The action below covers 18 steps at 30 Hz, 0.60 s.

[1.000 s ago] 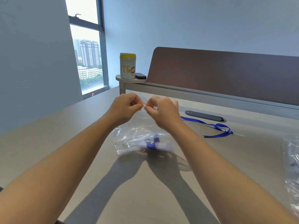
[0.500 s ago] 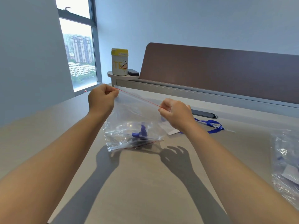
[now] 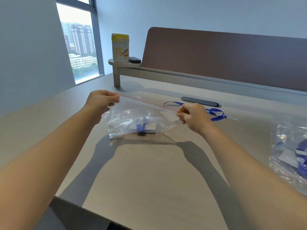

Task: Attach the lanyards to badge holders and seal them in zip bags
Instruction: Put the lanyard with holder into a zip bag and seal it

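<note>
A clear zip bag [image 3: 132, 117] with a red zip line hangs above the desk, stretched between both hands. My left hand [image 3: 101, 101] pinches its top left corner. My right hand [image 3: 193, 116] pinches the top right corner. Inside the bag lie a badge holder and a folded blue lanyard [image 3: 140, 126]. A loose blue lanyard [image 3: 214, 112] lies on the desk just behind my right hand.
A pile of clear bags with blue lanyards [image 3: 292, 151] lies at the right edge. A yellow-lidded canister [image 3: 120, 48] and a small black object [image 3: 134, 60] stand on a raised shelf at the back. A dark cable slot [image 3: 201, 101] is set in the desk, before a brown divider [image 3: 224, 55].
My hands started together at the middle of the zip line. They have slid apart to the bag's two top corners, the right hand going farthest right.
</note>
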Each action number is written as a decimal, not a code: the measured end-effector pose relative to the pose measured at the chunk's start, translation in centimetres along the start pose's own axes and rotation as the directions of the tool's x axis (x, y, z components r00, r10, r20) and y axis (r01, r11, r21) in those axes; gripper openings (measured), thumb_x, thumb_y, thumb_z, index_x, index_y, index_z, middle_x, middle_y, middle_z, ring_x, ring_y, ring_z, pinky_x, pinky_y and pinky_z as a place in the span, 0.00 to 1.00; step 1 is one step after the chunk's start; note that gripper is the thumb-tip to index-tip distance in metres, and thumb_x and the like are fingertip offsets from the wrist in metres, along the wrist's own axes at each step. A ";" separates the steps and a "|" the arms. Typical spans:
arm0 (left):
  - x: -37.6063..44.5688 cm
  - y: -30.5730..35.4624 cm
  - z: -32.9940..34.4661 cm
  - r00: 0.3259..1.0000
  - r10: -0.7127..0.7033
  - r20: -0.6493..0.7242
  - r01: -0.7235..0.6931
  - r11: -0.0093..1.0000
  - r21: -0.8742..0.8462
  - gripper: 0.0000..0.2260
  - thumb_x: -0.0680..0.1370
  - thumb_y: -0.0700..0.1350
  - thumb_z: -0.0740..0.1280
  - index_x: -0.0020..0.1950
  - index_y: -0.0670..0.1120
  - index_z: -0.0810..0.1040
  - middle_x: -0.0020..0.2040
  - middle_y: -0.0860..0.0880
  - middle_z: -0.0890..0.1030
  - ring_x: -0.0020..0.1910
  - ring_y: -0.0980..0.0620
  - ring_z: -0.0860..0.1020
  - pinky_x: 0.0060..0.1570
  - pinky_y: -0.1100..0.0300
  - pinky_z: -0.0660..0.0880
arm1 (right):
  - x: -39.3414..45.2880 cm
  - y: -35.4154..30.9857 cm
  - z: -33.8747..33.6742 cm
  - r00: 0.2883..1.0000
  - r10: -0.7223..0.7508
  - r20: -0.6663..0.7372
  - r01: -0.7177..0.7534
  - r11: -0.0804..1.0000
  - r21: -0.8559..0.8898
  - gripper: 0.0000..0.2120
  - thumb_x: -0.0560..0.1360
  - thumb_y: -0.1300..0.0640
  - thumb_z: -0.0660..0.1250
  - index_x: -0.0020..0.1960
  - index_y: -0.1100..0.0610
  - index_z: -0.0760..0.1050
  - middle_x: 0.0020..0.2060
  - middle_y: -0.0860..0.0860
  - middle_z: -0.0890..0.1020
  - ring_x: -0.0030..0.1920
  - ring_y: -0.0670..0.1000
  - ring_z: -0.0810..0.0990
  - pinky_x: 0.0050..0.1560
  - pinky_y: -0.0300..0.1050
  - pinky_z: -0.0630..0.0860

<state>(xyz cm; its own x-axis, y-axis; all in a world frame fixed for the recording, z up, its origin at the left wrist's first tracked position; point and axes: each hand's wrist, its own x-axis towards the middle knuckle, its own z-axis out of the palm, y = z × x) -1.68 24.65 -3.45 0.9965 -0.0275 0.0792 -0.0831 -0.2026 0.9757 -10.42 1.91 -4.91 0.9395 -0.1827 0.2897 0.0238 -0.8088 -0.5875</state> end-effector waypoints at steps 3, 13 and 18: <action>-1.0 -1.4 -1.5 0.966 -0.172 0.193 0.187 0.980 -0.062 0.06 0.76 0.42 0.65 0.39 0.46 0.74 0.39 0.49 0.77 0.39 0.54 0.74 0.39 0.63 0.69 | -0.8 0.4 0.4 1.000 0.021 0.015 -0.022 1.000 0.011 0.06 0.76 0.65 0.61 0.46 0.64 0.77 0.32 0.49 0.74 0.36 0.49 0.74 0.39 0.38 0.72; -0.6 -4.9 -0.7 0.872 -0.455 0.181 0.421 0.885 0.198 0.21 0.76 0.52 0.64 0.63 0.41 0.69 0.63 0.40 0.71 0.55 0.44 0.73 0.51 0.53 0.70 | -2.1 1.5 0.2 0.860 0.301 0.411 -0.338 0.941 0.018 0.12 0.75 0.51 0.64 0.44 0.59 0.80 0.37 0.47 0.80 0.40 0.45 0.75 0.49 0.43 0.72; 0.8 -5.9 1.9 0.920 -0.380 0.100 0.353 0.911 0.215 0.23 0.74 0.39 0.68 0.66 0.38 0.66 0.58 0.39 0.73 0.44 0.48 0.72 0.26 0.62 0.73 | 0.5 2.6 3.8 0.841 0.456 0.290 -0.517 0.836 0.185 0.13 0.74 0.56 0.66 0.54 0.64 0.75 0.40 0.56 0.76 0.32 0.48 0.73 0.34 0.39 0.72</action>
<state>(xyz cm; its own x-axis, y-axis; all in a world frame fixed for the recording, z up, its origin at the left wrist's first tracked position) -0.40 24.00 -9.52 0.9468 -0.0459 -0.3184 0.2738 -0.4046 0.8726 -8.55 1.85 -9.13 0.9004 -0.3605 -0.2435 -0.4025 -0.4779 -0.7808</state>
